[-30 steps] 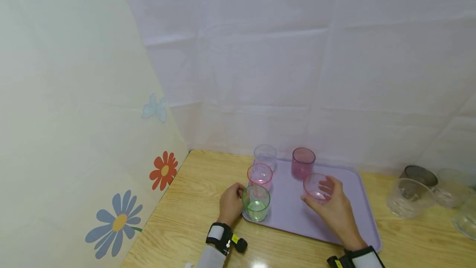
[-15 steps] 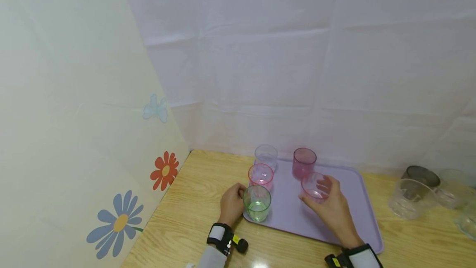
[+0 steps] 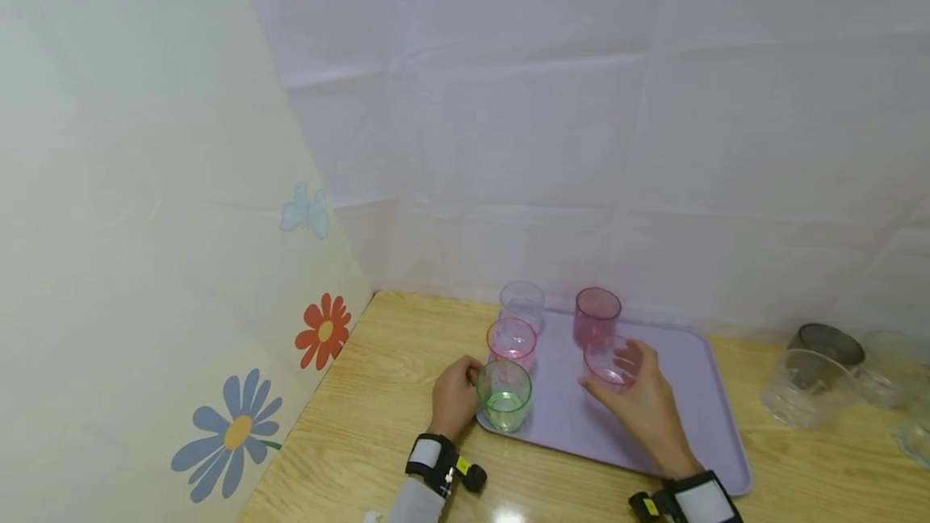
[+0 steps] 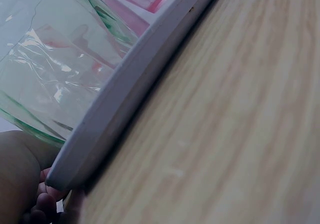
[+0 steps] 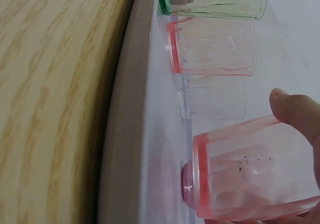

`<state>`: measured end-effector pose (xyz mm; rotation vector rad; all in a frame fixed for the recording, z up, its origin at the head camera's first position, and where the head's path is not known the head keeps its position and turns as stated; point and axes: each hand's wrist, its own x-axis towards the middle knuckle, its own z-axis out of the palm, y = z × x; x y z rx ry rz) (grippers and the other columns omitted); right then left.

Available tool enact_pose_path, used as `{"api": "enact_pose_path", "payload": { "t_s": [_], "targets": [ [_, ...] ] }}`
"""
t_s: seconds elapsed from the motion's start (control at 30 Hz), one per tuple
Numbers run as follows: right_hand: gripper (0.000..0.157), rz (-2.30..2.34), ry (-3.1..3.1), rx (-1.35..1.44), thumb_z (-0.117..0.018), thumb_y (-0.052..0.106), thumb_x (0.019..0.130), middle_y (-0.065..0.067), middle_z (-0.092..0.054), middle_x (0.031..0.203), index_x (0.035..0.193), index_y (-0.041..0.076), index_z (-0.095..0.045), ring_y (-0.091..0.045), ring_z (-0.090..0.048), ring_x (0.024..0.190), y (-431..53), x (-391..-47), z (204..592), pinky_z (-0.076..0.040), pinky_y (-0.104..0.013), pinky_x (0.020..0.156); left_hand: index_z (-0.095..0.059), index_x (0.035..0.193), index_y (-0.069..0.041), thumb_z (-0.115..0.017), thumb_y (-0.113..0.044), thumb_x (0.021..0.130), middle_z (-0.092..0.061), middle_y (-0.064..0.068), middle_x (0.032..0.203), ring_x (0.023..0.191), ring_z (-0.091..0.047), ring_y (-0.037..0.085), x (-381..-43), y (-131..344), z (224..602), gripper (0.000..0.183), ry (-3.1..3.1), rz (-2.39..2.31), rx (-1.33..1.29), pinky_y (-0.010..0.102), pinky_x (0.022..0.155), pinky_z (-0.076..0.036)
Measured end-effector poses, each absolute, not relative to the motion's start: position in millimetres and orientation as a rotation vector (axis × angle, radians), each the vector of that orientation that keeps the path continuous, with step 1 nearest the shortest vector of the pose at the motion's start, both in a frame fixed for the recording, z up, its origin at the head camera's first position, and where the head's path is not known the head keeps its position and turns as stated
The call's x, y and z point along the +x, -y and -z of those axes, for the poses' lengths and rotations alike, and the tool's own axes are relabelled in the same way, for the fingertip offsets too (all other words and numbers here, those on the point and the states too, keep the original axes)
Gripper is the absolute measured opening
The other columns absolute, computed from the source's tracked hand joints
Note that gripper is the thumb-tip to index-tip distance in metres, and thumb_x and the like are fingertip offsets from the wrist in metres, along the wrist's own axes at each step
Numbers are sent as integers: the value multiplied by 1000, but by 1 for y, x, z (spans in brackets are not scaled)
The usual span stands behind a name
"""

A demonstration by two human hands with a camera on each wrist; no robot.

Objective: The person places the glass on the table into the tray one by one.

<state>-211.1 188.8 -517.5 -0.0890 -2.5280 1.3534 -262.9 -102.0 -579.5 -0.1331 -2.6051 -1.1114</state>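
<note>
My right hand (image 3: 647, 402) grips a pale pink glass (image 3: 609, 361), thumb on its near left side and fingers on the far right. The right wrist view shows that pink glass (image 5: 255, 169) leaning slightly, its thick red base low over the tray. My left hand (image 3: 454, 398) holds the left edge of the lilac tray (image 3: 697, 394); in the left wrist view its thumb (image 4: 22, 156) lies over the tray rim, curled fingers below. Right beside it a green glass (image 3: 504, 402) stands on the tray corner.
Behind the green glass stand a bright pink glass (image 3: 512, 341) and a clear glass (image 3: 521, 305). A dark magenta glass (image 3: 597, 317) is at the tray's back. Several clear glasses (image 3: 806, 398) and a smoky one (image 3: 826, 344) stand on the wooden table (image 3: 407, 329) at right.
My right hand has moved slightly left across the tray with the pale pink glass. My left hand stays at the tray edge. The view has shifted a little.
</note>
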Motion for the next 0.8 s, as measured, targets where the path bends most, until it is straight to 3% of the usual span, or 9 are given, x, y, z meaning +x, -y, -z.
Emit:
{"api": "enact_pose_path", "payload": {
  "t_s": [0.8],
  "targets": [
    [104, -1416, 2533, -83, -93, 34, 82, -32, -56, 147, 154, -6, -32, -48, -60, 134, -179, -222, 524, -49, -58, 109, -73, 92, -13, -71, -7, 88, -59, -8, 75, 68, -50, 4, -261, 100, 575, 8, 2628, 1135, -100, 22, 64, -40]
  ]
}}
